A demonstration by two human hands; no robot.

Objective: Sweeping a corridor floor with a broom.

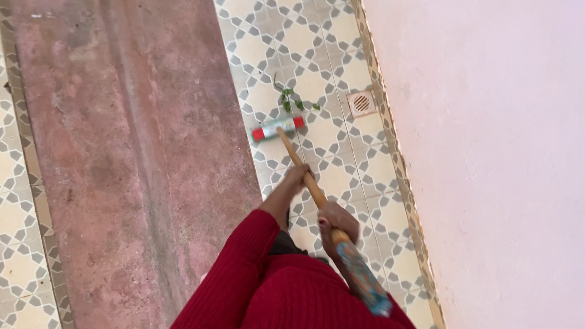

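A floor of cream and grey star-patterned tiles (324, 47) is stretching away under soft daylight, with a wide band of worn reddish-brown stone (122, 144) running along it. A plain pale pink plastered wall (503, 160) is bordering the tiles, and a small round-grilled floor drain (361, 103) is sitting just beside it.

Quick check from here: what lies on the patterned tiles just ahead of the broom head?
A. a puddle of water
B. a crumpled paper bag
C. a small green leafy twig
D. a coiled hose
C: a small green leafy twig lies on the tiles just beyond the broom head, near the round floor drain.
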